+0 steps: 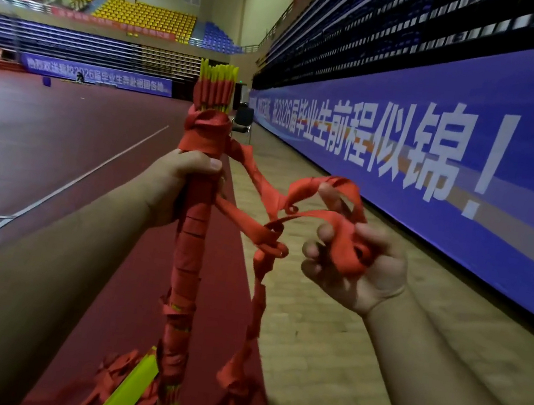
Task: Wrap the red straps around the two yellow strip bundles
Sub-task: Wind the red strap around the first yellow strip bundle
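1. You are in a sports hall and hold one yellow strip bundle point(219, 73) upright in front of you. Its yellow tips show at the top, and red strap windings point(186, 259) cover nearly all of its length.
2. Your left grip point(185, 183) is closed round this bundle, just below a thick, knot-like band of red strap near the top.
3. Your right grip point(355, 271) curls round tangled loops of the loose red strap point(312, 216), to the right of the bundle and apart from it. The slack hangs down to the floor point(323, 349).
4. Judging by this, the step in hand is finishing the wrap on the first bundle. The loose tail is not yet wound or tucked in.
5. The next move probably calls for untwisting the loops and pulling the slack taut. Your left grip should stay firm so that the windings do not slide.
6. A second yellow strip bundle point(130, 386) lies on the floor at the lower edge, beside the foot of the held one. It sits among heaped red straps point(110, 371) and looks unwrapped.
7. No container is in view.
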